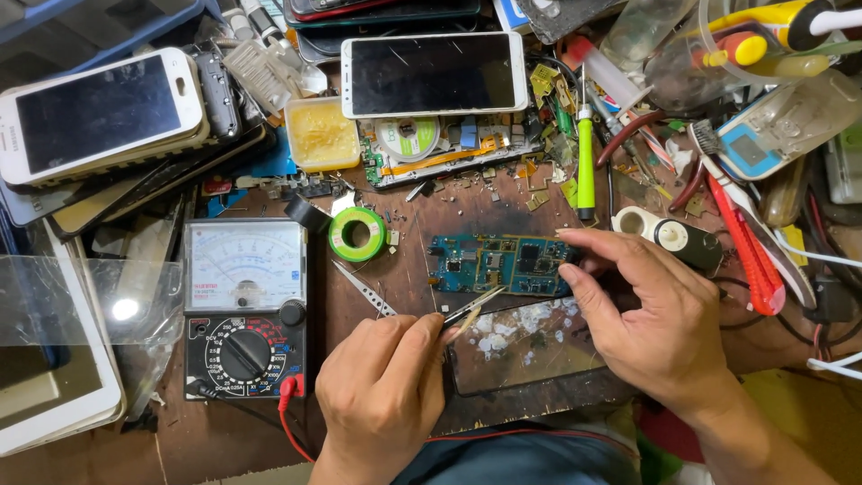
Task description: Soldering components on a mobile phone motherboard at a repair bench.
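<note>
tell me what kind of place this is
Most likely a phone repair bench: stacked phones, an analog multimeter, and a bare blue circuit board held by the right hand while the left hand works tweezers.

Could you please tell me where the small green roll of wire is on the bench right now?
In the head view, the small green roll of wire lies left of centre on the brown wooden bench, between the grey analogue multimeter and the blue circuit board.

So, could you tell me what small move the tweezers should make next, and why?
Probably ease the tweezers in the left hand forward onto the blue circuit board: their tips sit just short of its near edge, while the right hand pinches its right end.
</note>
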